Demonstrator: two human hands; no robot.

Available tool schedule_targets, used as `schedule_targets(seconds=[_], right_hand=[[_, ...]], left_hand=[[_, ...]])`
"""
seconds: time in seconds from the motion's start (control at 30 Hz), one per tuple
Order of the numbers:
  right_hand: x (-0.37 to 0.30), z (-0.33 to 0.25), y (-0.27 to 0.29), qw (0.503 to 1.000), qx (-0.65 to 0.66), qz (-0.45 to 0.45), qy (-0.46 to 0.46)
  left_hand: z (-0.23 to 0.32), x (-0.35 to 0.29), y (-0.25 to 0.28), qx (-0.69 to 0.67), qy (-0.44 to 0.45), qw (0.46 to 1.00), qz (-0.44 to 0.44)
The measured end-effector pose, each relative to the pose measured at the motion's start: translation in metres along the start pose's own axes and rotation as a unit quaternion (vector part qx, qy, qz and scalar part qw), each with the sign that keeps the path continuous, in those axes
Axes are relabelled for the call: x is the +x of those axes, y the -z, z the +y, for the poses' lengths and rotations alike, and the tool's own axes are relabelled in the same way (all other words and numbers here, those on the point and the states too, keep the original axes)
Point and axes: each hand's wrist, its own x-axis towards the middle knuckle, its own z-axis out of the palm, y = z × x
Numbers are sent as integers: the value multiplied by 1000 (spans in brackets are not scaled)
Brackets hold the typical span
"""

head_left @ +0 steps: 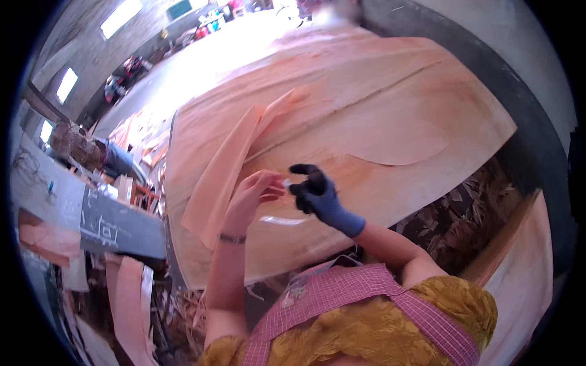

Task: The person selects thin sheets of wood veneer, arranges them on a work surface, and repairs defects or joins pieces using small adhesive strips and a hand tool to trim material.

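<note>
My bare left hand (251,194), with a bracelet at the wrist, is raised over a large sheet of thin wood veneer (390,116). Its fingertips are drawn together on a small white piece (286,183), too small to name surely. Close by on the right is my right hand (314,192) in a blue glove with dark fingers. Those fingers are bent and apart, nearly touching the white piece. A long peach veneer strip (223,165) lies slanted beside my left hand. Below both hands, a short shiny white strip (281,220) rests on the sheet.
Torn veneer scraps (455,213) cover the floor at the right. A curved veneer sheet (519,268) stands at the lower right. More veneer pieces (129,299) hang at the lower left, near a grey board (122,222). A dark line crosses the big sheet.
</note>
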Motion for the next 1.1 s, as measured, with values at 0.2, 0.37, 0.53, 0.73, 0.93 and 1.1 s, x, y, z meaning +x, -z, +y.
schedule_targets(seconds=[0.2, 0.37, 0.53, 0.73, 0.93, 1.1], right_hand=[[1, -12, 137, 998, -6, 54, -13], [14, -8, 230, 994, -8, 72, -83], [20, 42, 310, 972, -10, 123, -200], [36, 83, 346, 940, -21, 176, -291], [44, 105, 349, 922, -38, 197, -330], [46, 103, 348, 913, -68, 184, -359]], left_hand=[[-23, 102, -103, 36, 171, 982, -75], [-65, 188, -160, 145, 174, 971, -78], [-177, 305, -120, 339, 67, 936, 69], [-213, 363, -130, 482, 97, 866, 93], [-232, 364, -134, 600, 36, 784, 154], [-274, 305, -123, 627, -195, 752, 50]])
